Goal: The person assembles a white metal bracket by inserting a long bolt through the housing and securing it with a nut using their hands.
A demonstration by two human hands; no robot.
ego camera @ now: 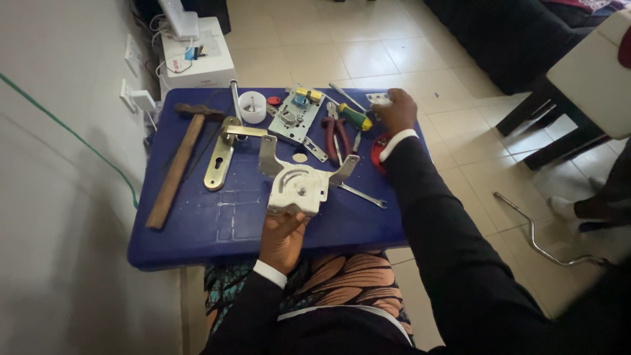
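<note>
Head view: white bracket (299, 187) in left hand (282, 235)

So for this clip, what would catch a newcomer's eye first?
The blue table strewn with tools stands out, with a wooden-handled hammer lying along its left side. At the near edge the left hand grips a white metal lock mechanism, while the right hand reaches to the far right corner beside a green-handled screwdriver.
</note>
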